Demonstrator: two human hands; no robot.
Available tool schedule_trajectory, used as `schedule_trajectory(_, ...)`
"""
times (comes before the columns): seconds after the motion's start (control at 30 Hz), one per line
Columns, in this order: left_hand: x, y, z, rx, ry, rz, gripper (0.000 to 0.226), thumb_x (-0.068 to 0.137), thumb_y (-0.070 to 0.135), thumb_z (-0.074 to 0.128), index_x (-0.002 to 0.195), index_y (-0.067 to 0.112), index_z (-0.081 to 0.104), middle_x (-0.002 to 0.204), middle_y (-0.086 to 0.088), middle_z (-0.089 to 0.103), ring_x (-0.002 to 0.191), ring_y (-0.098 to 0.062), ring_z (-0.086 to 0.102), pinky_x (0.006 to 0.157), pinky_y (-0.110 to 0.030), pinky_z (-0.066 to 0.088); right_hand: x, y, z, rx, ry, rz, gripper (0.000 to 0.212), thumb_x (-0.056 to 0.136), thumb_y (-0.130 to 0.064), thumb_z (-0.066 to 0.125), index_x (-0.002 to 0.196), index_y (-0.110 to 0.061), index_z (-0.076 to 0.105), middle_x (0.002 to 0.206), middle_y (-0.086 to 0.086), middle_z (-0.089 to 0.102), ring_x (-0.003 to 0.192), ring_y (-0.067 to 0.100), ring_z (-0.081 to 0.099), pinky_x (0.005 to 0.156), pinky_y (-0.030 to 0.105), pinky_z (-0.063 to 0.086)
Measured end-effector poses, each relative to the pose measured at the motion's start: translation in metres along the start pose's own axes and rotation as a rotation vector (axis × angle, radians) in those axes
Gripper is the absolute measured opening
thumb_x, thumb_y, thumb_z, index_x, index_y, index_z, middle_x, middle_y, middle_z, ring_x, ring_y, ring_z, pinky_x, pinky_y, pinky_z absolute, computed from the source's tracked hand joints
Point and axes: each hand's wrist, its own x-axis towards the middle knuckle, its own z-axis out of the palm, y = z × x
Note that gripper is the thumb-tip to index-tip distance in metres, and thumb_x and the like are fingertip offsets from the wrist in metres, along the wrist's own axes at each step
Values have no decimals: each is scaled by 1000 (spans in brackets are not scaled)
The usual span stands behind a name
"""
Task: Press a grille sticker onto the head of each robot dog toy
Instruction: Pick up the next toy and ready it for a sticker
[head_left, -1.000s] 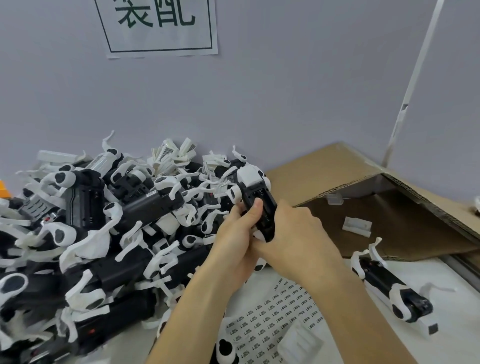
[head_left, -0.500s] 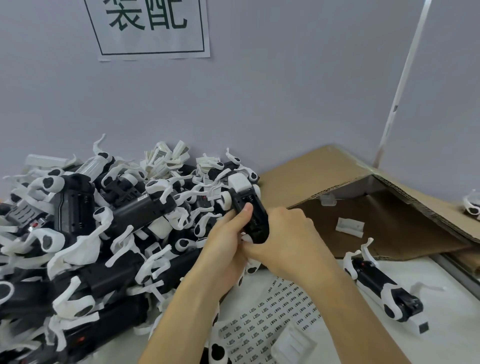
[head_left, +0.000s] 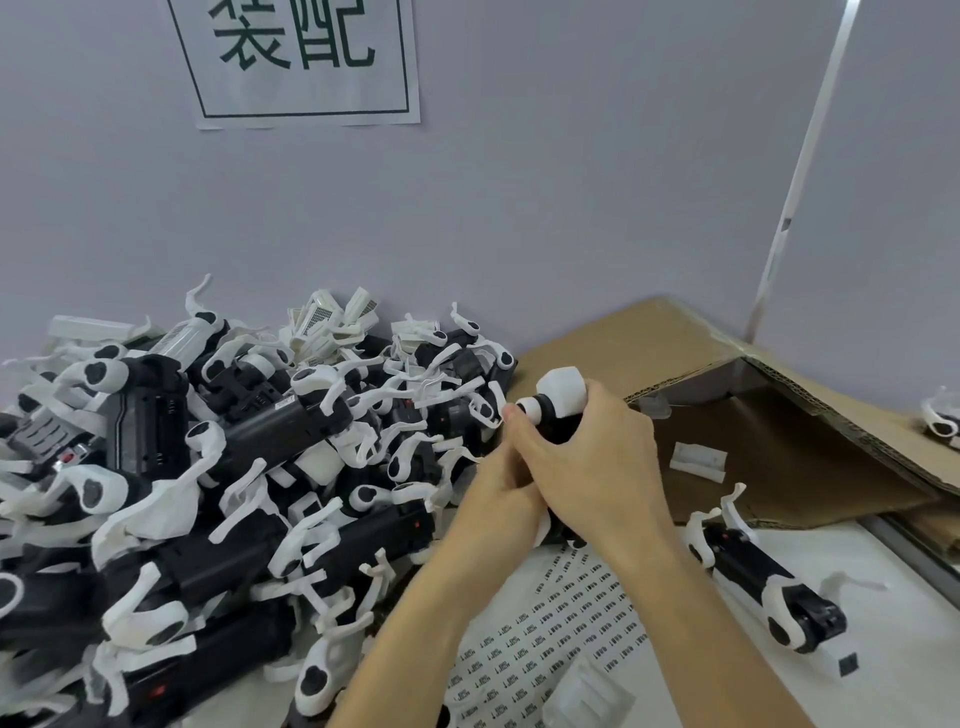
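My right hand (head_left: 587, 457) wraps over the black body of a robot dog toy (head_left: 558, 410), fingers curled round it, thumb tip against the small white joint at its upper left end; its white head block sticks up just above my knuckles. My left hand (head_left: 498, 493) sits just beneath and to the left of the right, tucked against the toy's lower end — its fingers (head_left: 511, 467) are mostly hidden under my right hand, so I cannot tell whether they grip the toy or only touch it. I cannot make out any grille sticker on the head from here. To the left of my fingers, close by, is a big heap of robot dog toys (head_left: 218, 483), black bodies and white legs tangled together, stacked up against the wall. Below my hands, partly under my forearms, lies a sticker sheet (head_left: 566, 623) printed with rows of small dark labels, with a clear plastic piece (head_left: 587, 691) resting on its near edge. To the lower right of my fingers a single toy (head_left: 763, 582) lies on its side on the white table (head_left: 883, 649). Beyond it, to the right — a flattened cardboard box (head_left: 779, 467) with a small white part (head_left: 698, 460) lying on it. Above my hands, well up the wall, a paper sign (head_left: 306, 62) carries large green characters.
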Motion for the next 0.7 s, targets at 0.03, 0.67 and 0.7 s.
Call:
schedule_trajectory(0.03, 0, 0, 1, 2, 2, 8, 35, 78, 4, 43, 106, 18, 60, 54, 15, 65, 50, 6, 59, 50, -6, 42, -1, -2, 1, -3, 37, -8, 34, 79, -59, 70, 86, -28, 59, 78, -13, 63, 82, 12, 61, 75, 34, 50)
schedule_trajectory(0.67, -2, 21, -26, -526, 213, -81, 44, 88, 23, 58, 121, -5, 63, 113, -25, 72, 95, -34, 74, 71, -38, 62, 24, 25, -25, 207, -257, -39, 13, 95, -43, 63, 105, -40, 69, 92, -26, 72, 91, -14, 65, 82, 15, 52)
schedule_trajectory(0.7, -2, 22, -28, -531, 216, -86, 45, 89, 24, 57, 123, -5, 63, 115, -25, 71, 98, -35, 74, 73, -39, 62, 24, 26, -26, 227, -261, -30, 7, 96, -39, 63, 98, -41, 70, 92, -25, 73, 89, -6, 68, 80, 20, 54)
